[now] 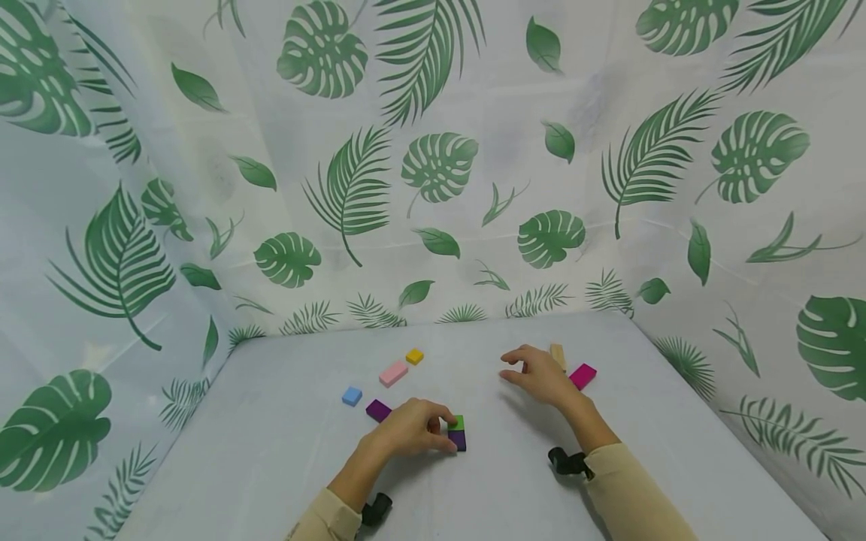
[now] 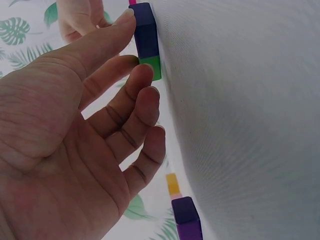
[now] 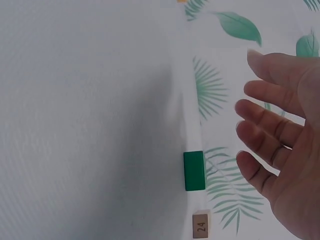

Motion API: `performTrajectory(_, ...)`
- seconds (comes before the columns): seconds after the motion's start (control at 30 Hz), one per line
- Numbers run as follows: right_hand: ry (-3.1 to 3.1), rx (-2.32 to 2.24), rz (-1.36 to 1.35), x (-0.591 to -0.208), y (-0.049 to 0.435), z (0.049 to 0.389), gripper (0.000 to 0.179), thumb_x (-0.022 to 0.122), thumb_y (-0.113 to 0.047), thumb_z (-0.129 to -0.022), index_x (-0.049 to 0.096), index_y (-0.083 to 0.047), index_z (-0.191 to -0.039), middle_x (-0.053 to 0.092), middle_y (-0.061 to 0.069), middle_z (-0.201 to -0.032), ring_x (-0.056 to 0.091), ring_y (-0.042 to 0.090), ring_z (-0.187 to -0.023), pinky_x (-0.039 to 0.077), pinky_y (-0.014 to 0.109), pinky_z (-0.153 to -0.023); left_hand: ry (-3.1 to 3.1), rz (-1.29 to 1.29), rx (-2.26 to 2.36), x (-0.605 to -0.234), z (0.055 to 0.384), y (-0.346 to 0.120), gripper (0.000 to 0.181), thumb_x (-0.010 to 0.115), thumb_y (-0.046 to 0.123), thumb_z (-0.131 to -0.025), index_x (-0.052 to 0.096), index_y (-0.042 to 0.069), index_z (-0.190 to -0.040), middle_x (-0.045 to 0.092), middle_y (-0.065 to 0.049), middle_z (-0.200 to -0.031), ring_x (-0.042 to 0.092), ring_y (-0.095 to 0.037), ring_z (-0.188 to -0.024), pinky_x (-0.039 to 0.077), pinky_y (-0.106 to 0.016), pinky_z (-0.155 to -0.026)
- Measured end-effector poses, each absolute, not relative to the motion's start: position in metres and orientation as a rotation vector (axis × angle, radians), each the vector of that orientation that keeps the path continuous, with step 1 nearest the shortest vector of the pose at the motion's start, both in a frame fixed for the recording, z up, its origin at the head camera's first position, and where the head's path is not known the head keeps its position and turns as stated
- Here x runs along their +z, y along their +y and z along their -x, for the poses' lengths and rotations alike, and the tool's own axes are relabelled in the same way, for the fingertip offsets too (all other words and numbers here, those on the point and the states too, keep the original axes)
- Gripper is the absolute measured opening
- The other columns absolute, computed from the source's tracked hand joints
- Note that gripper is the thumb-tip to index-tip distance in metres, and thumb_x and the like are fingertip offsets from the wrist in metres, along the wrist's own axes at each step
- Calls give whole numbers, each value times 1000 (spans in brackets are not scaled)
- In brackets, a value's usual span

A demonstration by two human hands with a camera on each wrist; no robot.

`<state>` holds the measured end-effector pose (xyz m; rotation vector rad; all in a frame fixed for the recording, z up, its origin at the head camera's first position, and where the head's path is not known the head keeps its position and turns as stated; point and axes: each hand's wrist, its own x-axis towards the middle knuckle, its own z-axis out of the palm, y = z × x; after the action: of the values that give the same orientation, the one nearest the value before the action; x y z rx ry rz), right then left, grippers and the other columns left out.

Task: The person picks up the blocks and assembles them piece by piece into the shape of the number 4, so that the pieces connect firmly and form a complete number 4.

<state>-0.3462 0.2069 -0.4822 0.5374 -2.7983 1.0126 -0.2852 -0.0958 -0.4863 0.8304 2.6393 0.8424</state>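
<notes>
In the head view my left hand (image 1: 416,427) is low over the table, thumb and index finger pinching two blocks set end to end. The green block (image 1: 456,423) is on the far side, the dark purple block (image 1: 458,441) on the near side. In the left wrist view the thumb rests on the dark block (image 2: 145,30) and the index finger reaches the green one (image 2: 150,68); the other fingers curl loosely. My right hand (image 1: 537,376) hovers over the table, holding nothing, its fingers apart. Beyond its fingers in the right wrist view stands a green block (image 3: 194,171).
Left of centre lie a purple block (image 1: 379,410), a blue block (image 1: 352,396), a pink block (image 1: 394,373) and a yellow block (image 1: 415,356). By the right hand are a magenta block (image 1: 582,376) and a wooden block (image 1: 558,356). Leaf-printed cloth (image 1: 501,173) encloses the white table.
</notes>
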Motion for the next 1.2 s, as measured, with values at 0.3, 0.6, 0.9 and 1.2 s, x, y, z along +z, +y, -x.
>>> performTrajectory(0.3,-2800,1043,-487,-481,216,347,36,76,-23,-96,72,-1,-125,70,20,-123,57,19,-87,48,30,-71,2636,-810,865,-488,284,-96,40,87,38,-85,77,19,-119,64,9,-80,53,-4,-71,45,-20,-63)
performTrajectory(0.6,-2805,985,-415,-479,225,349,37,76,-24,-96,73,-1,-124,71,20,-121,56,20,-84,46,33,-69,2630,-793,865,-488,285,-97,40,86,38,-85,77,19,-119,65,9,-81,54,-5,-72,45,-21,-63)
performTrajectory(0.9,-2839,938,-346,-482,241,352,40,74,-28,-97,72,0,-126,70,21,-123,58,25,-92,49,35,-77,2628,-801,878,-490,285,-96,40,87,39,-85,78,20,-119,65,9,-80,53,-4,-72,45,-21,-63)
performTrajectory(1.2,-2848,955,-330,-483,247,352,41,72,-28,-98,71,0,-127,70,22,-124,60,27,-94,50,38,-79,2631,-797,871,-488,284,-96,40,87,39,-85,77,20,-119,65,9,-80,53,-5,-70,45,-21,-62)
